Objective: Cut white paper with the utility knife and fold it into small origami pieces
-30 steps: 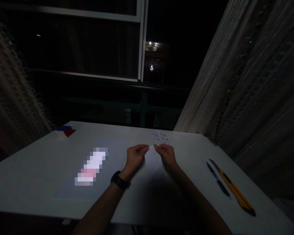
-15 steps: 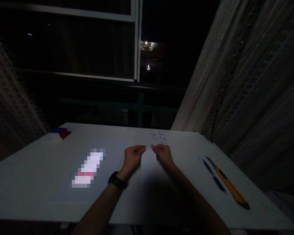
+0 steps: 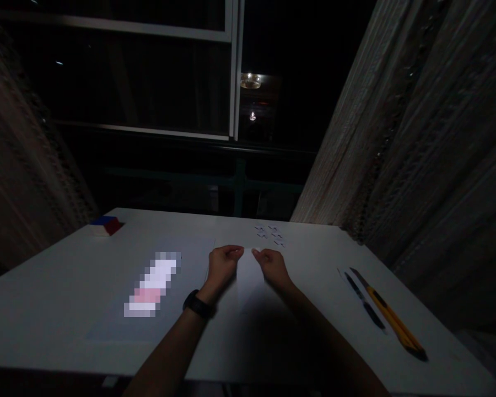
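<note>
A narrow strip of paper (image 3: 250, 281), smooth-looking and evenly white, dims to grey at its near end. It stretches between the left hand (image 3: 224, 267) and right hand (image 3: 274, 267), each pinching its far edge by thumb and fingertips; whether it touches the white table (image 3: 314, 264) is unclear.

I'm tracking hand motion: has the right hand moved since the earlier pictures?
Yes, slightly: against the marked slips, the right hand has drawn back toward the person and a little left.
</note>
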Demonstrator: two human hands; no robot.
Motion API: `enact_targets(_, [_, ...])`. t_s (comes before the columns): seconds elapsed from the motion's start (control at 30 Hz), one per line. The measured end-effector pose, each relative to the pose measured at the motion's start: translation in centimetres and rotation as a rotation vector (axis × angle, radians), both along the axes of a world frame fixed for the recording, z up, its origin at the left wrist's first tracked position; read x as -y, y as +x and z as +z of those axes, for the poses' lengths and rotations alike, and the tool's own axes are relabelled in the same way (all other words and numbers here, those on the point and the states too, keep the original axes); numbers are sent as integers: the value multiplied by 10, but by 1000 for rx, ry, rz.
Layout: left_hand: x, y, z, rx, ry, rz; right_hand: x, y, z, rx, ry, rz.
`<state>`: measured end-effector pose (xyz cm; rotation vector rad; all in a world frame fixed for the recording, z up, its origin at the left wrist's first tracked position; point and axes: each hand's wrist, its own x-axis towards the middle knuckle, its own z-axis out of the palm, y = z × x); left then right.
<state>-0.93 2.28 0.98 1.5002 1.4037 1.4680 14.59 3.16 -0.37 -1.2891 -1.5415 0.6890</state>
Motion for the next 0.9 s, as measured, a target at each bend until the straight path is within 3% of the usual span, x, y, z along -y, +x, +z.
enact_targets(0.17, [-1,-4,1,-8,5,44,0,-2,-3,-1,-41,82])
enact_targets(0.3, [-2,-5,1,10,2,42,-1,-4,-6,-21,-23,39])
enact_targets(0.47, [-5,-8,-1,6,2,76,2,-7,-4,-130,-106,180])
enact_targets(0.9, [-6,-13,3,64,13,98,8,-10,-1,-148,-126,143])
